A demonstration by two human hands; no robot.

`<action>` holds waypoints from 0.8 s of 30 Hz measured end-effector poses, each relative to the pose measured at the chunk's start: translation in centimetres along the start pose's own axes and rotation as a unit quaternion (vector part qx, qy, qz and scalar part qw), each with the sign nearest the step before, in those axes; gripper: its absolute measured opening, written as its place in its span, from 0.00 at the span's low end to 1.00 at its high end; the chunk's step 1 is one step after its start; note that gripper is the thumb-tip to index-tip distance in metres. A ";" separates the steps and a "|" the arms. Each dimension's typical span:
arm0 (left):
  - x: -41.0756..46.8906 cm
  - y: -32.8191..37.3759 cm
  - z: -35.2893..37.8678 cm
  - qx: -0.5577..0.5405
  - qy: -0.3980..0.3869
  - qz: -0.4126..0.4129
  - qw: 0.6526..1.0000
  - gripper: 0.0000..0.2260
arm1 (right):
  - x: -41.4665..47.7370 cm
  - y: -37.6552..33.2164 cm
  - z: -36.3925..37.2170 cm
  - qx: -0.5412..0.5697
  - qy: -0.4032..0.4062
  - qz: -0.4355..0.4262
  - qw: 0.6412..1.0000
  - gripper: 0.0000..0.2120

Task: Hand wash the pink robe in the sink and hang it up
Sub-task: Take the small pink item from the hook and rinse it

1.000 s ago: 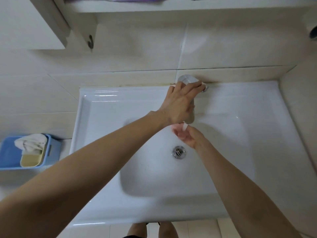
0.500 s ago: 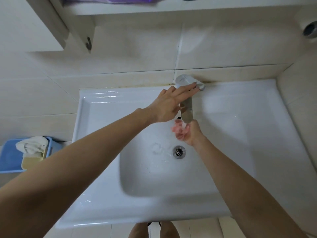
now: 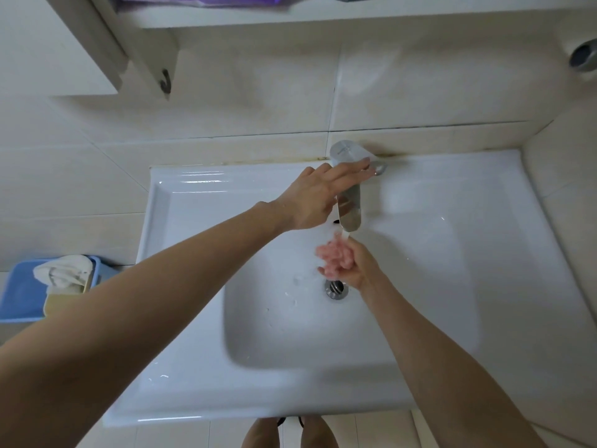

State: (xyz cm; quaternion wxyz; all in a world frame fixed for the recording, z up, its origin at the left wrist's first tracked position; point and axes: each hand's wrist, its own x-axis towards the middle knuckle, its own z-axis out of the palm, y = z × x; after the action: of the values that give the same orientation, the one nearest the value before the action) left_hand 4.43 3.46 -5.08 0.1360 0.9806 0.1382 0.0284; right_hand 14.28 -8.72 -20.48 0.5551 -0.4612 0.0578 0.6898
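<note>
A person's left hand [image 3: 318, 197] lies flat across the lever of a polished chrome basin faucet [image 3: 350, 210], fingers straight and together, while the right hand [image 3: 360, 270] curls around a small crumpled pink fabric robe [image 3: 334, 255], held just under the spout. The garment is bunched into a wet, lumpy wad, pale salmon in colour, bulging out past the fingers; its shape cannot be made out. A thin stream of water [image 3: 344, 234] falls onto it above the round metal drain [image 3: 336, 288] of the white rectangular ceramic sink [image 3: 181, 221]. A blue plastic basket [image 3: 19, 294] holding a white cloth [image 3: 64, 271] sits to the left.
</note>
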 end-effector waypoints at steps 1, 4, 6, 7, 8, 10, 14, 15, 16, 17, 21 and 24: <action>0.0 0.4 0.0 0.031 -0.016 0.008 0.999 0.37 | 0.0 0.1 0.1 0.023 -0.001 -0.004 1.000 0.11; 0.1 1.1 0.5 0.082 -0.056 0.012 0.995 0.37 | -0.4 -0.1 0.8 0.091 -0.029 -0.025 0.995 0.10; 0.3 1.2 0.6 0.048 -0.056 -0.004 0.997 0.35 | -0.4 -0.8 1.2 0.108 -0.037 -0.034 0.993 0.05; 0.1 1.1 0.6 0.013 -0.047 -0.009 0.999 0.33 | -0.5 -1.3 1.3 0.104 -0.050 -0.037 0.993 0.05; -0.2 1.1 0.5 -0.029 -0.021 -0.014 0.999 0.31 | -0.6 -1.6 1.4 0.092 -0.064 -0.033 0.993 0.09; -1.5 0.7 0.8 -0.147 0.091 -0.052 0.984 0.28 | -0.5 -1.7 1.5 0.100 -0.083 -0.023 0.991 0.15; -6.1 -0.4 1.9 -0.272 0.275 -0.199 0.901 0.21 | 0.7 -0.9 1.4 0.173 -0.063 -0.060 0.981 0.17; -7.5 -0.7 2.2 -0.278 0.285 -0.226 0.889 0.21 | 1.1 -0.8 1.4 0.187 -0.049 -0.060 0.979 0.14; -9.0 -1.0 2.6 -0.287 0.291 -0.250 0.878 0.21 | 1.1 -0.8 1.6 0.200 -0.039 -0.050 0.978 0.11; -10.6 -1.3 2.9 -0.297 0.293 -0.276 0.866 0.21 | 1.3 -0.6 1.7 0.215 -0.038 -0.042 0.975 0.11; -16.6 -1.4 5.0 -0.330 0.304 -0.388 0.805 0.19 | 0.9 1.3 4.6 0.184 -0.071 -0.032 0.980 0.06; -20.1 -0.7 6.3 -0.334 0.305 -0.445 0.773 0.21 | 1.2 3.7 8.6 0.130 -0.047 0.006 0.990 0.09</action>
State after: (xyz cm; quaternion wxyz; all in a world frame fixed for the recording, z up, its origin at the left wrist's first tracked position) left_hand -14.48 -3.07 -11.66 0.4030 0.6426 0.5753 0.3062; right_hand 6.38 -4.20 -18.05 0.6079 -0.3517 0.1232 0.7011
